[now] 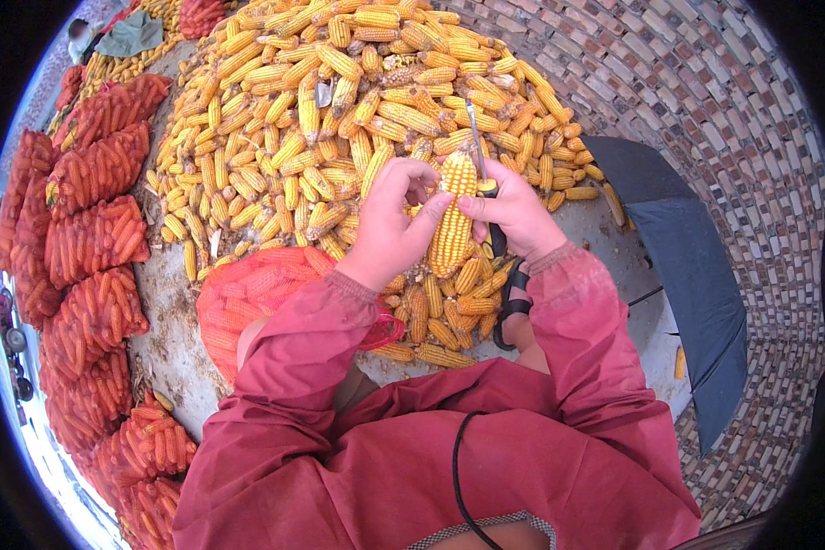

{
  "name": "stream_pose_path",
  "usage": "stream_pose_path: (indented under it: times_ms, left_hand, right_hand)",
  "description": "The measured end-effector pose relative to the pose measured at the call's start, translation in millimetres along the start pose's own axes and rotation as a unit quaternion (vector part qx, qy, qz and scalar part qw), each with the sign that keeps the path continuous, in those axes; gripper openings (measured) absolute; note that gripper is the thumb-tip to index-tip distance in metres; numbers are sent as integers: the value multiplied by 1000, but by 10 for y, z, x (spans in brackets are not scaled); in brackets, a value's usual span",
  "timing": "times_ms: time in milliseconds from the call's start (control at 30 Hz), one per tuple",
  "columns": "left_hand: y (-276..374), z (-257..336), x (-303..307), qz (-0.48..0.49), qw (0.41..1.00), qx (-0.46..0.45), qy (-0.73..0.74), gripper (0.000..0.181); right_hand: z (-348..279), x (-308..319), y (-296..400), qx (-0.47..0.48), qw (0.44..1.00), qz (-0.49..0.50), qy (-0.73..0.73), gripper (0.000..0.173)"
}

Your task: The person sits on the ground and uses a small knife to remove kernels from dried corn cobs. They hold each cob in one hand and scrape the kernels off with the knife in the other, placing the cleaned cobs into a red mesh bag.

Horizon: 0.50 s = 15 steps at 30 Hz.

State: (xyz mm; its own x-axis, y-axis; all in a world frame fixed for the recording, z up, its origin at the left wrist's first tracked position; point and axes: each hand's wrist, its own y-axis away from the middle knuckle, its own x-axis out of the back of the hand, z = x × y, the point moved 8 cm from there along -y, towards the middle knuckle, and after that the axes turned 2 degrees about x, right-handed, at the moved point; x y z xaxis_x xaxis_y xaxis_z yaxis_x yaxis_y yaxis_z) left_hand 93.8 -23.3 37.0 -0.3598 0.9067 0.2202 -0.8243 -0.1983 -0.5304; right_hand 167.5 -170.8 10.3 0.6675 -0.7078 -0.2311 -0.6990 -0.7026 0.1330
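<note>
An upright ear of yellow corn (pixel 456 206) is held between both hands in front of me. My left hand (pixel 402 213) has its thumb and fingertips against the cob's left side. With its thumb across the cob, my right hand (pixel 512 206) grips it, along with the black and yellow handle of a screwdriver (pixel 474 130), whose metal shaft points up beside the corn. Behind and below the hands lies a large heap of husked corn ears (pixel 275 137). A red mesh bag of corn (pixel 254 295) rests by my left forearm.
Filled red mesh bags (pixel 96 234) line the left side. On the right, a dark open umbrella (pixel 687 254) lies by a brick wall (pixel 770 206). A sandaled foot (pixel 515 309) is beside the heap. Another person (pixel 80 38) is at the far upper left near a green cloth (pixel 130 33).
</note>
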Motion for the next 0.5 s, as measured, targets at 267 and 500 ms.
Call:
stream_pose_path:
  times_ms: [267,500]
  left_hand:
    - [7,-28,-4,9,1000,13,-8,13]
    - [-8,12,-22,-8,999,9,-42,9]
  right_hand:
    - [1,14,3,2,1000,-2,21,56]
    - [5,-7,37,-11,1000,8,18,53]
